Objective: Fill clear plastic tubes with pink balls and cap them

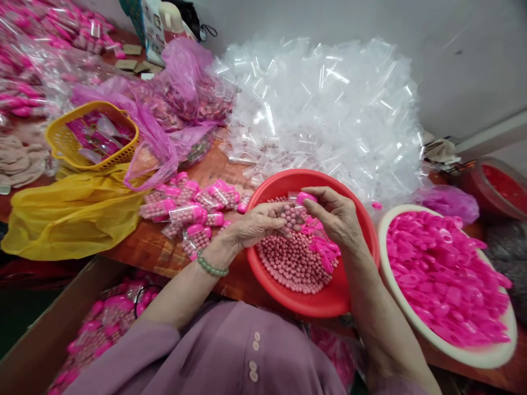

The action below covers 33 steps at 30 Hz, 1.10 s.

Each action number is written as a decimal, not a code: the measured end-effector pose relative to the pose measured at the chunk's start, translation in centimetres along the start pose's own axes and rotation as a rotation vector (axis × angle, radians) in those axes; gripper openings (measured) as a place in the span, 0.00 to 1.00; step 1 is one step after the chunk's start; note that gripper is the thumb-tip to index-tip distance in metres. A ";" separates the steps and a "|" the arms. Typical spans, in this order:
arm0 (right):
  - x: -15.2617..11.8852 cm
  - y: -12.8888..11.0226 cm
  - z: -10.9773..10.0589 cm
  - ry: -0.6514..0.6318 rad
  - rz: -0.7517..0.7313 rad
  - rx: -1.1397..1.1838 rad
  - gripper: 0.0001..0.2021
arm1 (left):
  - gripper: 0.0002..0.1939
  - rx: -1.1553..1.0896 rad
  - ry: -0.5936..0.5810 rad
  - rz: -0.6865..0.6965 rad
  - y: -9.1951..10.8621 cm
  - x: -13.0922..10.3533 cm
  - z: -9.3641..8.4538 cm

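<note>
Over a red basin [284, 299], my left hand [261, 224] grips a clear plastic tube [291, 216] filled with pink beads. My right hand [335, 211] is closed on a bright pink cap [305, 197] at the tube's upper end; whether the cap is fully seated I cannot tell. Loose pink beads [288, 260] lie in the basin, with several pink plastic pieces [325, 249] on top of them. To the left of the basin, filled tubes with pink caps [187, 211] are piled on the table.
Behind the basin rises a heap of clear tubes [325, 109]. A white basin [385, 258] of pink caps stands at the right. Leftward are a yellow basket [55, 140], a yellow bag [74, 214] and a purple bag [158, 137]. A box [53, 323] with filled tubes sits below the table edge.
</note>
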State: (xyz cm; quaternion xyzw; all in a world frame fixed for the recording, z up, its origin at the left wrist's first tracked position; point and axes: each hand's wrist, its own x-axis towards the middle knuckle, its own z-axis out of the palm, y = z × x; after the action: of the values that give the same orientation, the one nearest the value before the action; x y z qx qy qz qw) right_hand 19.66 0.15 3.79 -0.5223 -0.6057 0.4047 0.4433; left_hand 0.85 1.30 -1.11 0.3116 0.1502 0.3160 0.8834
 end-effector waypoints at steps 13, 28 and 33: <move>-0.5 0.6 0.4 -0.050 -0.019 -0.162 0.15 | 0.19 0.152 0.038 -0.028 -0.2 0.5 0.3; -0.9 1.3 -0.4 -0.025 0.034 -0.060 0.15 | 0.22 0.143 0.077 0.025 0.2 0.7 0.7; -1.2 1.2 -1.3 -0.046 -0.052 -0.212 0.13 | 0.22 0.140 0.135 0.009 0.1 0.7 0.6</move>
State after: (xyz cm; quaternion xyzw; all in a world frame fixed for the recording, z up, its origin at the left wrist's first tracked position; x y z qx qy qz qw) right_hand 21.30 -0.87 2.92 -0.5407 -0.6686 0.3388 0.3819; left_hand 1.55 1.54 -0.62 0.3511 0.2296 0.3290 0.8460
